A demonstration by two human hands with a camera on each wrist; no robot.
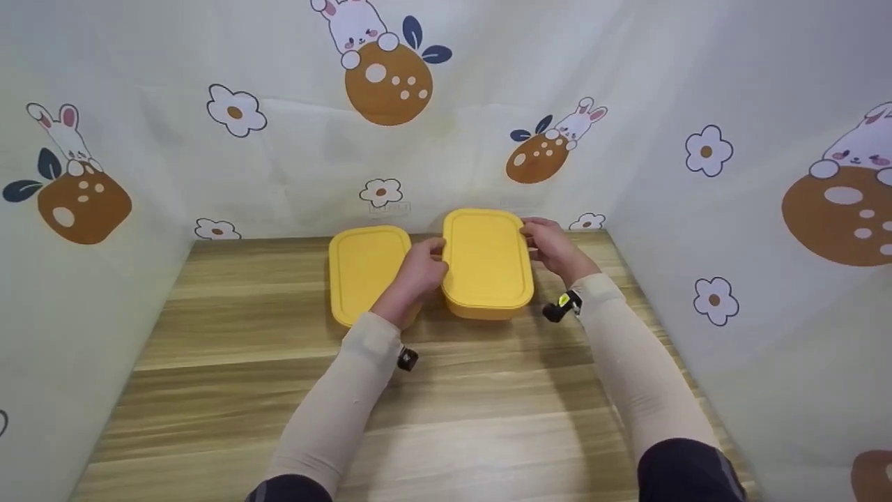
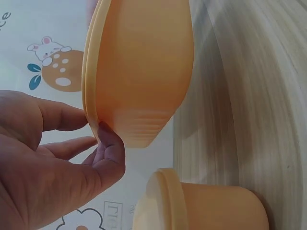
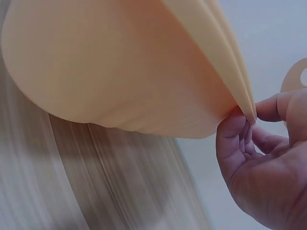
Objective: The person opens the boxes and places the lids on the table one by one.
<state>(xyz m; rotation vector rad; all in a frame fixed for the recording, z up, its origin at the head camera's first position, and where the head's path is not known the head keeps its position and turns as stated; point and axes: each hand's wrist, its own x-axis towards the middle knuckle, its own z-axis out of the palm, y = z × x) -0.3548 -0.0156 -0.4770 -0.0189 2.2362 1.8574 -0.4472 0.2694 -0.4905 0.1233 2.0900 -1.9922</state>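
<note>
Two yellow lidded food containers are at the back of the table. My left hand [image 1: 422, 268] pinches the near container's rim on its left side, thumb under the lid edge, as the left wrist view shows. On the opposite side, my right hand [image 1: 555, 249] pinches the rim of the same right-hand container [image 1: 488, 258]. This container appears held up off the tabletop, its lid on and facing up. The other container [image 1: 362, 272] stands on the table to its left, also lidded, partly hidden behind my left hand and forearm.
The wood-grain table [image 1: 230, 376] is walled by a pale curtain [image 1: 293, 167] printed with rabbits and flowers at the back and both sides. Both containers are close to the back curtain. A small black camera [image 1: 562, 307] sits at my right wrist.
</note>
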